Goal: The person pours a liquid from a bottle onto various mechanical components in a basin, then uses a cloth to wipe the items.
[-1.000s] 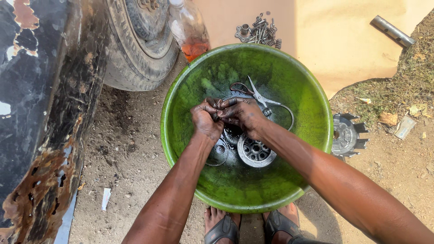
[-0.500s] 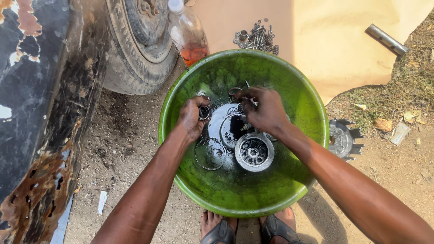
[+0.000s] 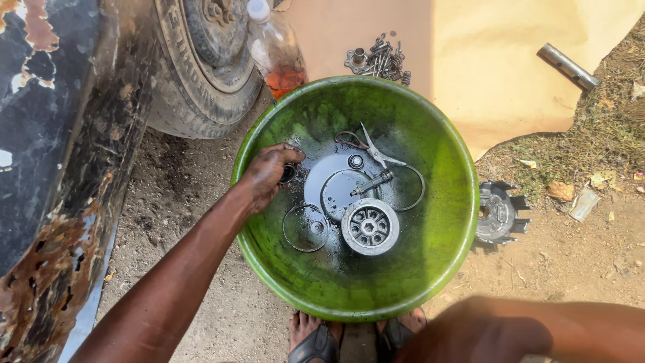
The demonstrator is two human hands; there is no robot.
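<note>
Head view looks straight down into the green basin (image 3: 430, 269). My left hand (image 3: 267, 176) is closed around a small dark ring part (image 3: 289, 173) at the basin's left wall, just above the oily liquid. My right hand is out of frame, so I cannot tell its state; only the forearm (image 3: 510, 333) shows. I judge it best to keep the ring low over the basin and grip firmly, since oil makes it slippery, clear of the hub (image 3: 369, 226) and pliers (image 3: 373, 149).
</note>
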